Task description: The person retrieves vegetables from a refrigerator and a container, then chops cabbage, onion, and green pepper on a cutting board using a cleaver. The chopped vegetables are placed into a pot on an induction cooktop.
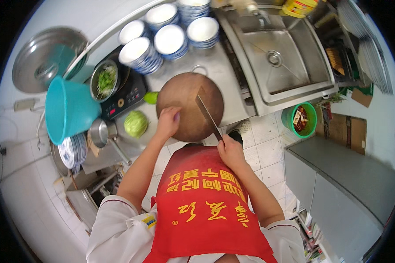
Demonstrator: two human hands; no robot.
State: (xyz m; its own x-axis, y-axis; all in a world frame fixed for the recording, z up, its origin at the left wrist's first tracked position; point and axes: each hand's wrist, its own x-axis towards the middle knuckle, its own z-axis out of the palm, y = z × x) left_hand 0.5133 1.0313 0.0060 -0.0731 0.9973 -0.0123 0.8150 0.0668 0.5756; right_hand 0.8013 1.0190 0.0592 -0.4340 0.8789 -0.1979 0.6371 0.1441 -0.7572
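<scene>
A round wooden chopping board (191, 82) with a metal ring at its far side lies on the steel counter before me. My right hand (231, 152) grips the handle of a kitchen knife (208, 113). Its blade points away from me over the board's right half. Over the left part of the board is my left hand (170, 121), fingers bent and their tips partly hidden; nothing shows in it. Left of that hand sits a round green cabbage (136, 124). A green pepper (150, 97) lies against the board's left edge.
Stacked blue-and-white bowls (171, 39) stand behind the board. Leftward are an induction cooker (131, 98), a steel bowl of cut greens (105, 82), a teal basin (65, 108) and a saucepan (100, 133). To the right are a steel sink (276, 79) and a green bucket (311, 120) holding scraps.
</scene>
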